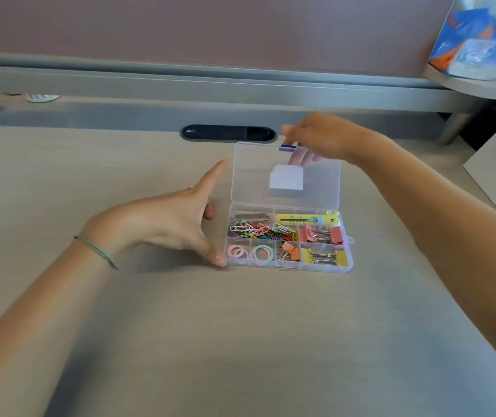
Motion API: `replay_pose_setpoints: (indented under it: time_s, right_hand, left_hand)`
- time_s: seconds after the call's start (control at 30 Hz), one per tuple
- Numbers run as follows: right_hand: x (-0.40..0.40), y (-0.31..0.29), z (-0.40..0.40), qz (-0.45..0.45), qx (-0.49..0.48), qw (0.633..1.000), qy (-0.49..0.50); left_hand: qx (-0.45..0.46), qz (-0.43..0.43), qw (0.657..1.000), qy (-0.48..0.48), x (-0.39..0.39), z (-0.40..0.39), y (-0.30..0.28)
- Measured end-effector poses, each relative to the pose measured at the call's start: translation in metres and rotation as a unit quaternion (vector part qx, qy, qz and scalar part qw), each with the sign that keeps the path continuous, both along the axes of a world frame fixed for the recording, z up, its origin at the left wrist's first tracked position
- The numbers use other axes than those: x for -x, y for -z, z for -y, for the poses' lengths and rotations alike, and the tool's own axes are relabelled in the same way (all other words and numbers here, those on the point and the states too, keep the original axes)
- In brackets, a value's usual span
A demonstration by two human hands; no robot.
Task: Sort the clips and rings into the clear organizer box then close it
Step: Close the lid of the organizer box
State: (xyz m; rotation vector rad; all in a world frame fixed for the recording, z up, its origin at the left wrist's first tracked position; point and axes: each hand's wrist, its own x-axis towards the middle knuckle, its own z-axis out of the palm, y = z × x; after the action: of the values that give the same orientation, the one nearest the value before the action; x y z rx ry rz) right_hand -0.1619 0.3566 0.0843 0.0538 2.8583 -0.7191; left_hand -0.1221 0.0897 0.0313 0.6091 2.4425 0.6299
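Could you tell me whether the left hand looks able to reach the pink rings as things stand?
Probably yes: the left hand rests beside the box, the lid stands open, and nothing covers the pink rings.
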Motion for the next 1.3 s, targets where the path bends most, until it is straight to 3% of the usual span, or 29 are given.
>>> replay_pose_setpoints:
  time_s: [0.3, 0.8, 1.1, 1.3]
  right_hand:
    - [-0.044, -0.026, 0.003, -0.105, 0.018, 0.994, -0.030]
    - [-0.137, 0.002, 0.022, -0.083, -0.003, 0.991, -0.105]
    - [-0.137, 0.032, 0.023, -0.133, -0.045, 0.979, -0.150]
    - [-0.138, 0.042, 0.020, -0.151, -0.035, 0.977, -0.144]
  left_hand:
    - [-0.007, -0.018, 1.000, 0.015, 0.004, 0.001, 0.003]
    - [-0.011, -0.019, 0.997, 0.072, -0.003, -0.004, -0.003]
    - [-0.001, -0.056, 0.998, 0.042, -0.007, -0.007, -0.004]
    - [-0.028, -0.124, 0.991, -0.033, -0.014, -0.023, 0.004]
